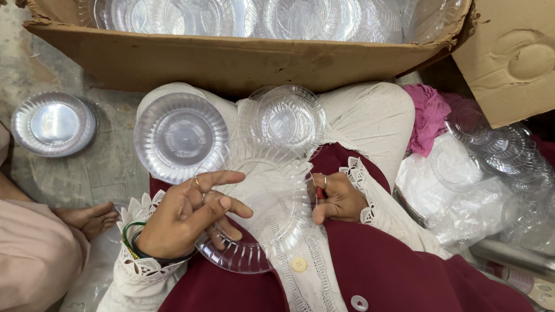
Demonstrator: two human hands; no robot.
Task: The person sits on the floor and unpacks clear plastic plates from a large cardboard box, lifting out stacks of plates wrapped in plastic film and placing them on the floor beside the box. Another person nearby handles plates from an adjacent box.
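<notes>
Two hands grip a clear plastic plate (pixel 265 206) at frame centre: left hand (pixel 182 217) fingers curl around its rim, right hand (pixel 338 197) fingers pinch its edge, above a concrete floor (pixel 93 171) and a cardboard box (pixel 232 62) along the top.

The cardboard box (pixel 232 62) blocks the way ahead, wall to wall. Two stacks of clear plates (pixel 180 135) sit on the knees just below it. Some bare floor (pixel 109 166) lies on the left, between a plate pile (pixel 54 124) and a bare foot (pixel 90 219).

Left hand (pixel 185 217) with fingers spread; right hand (pixel 338 199) with fingers curled.
</notes>
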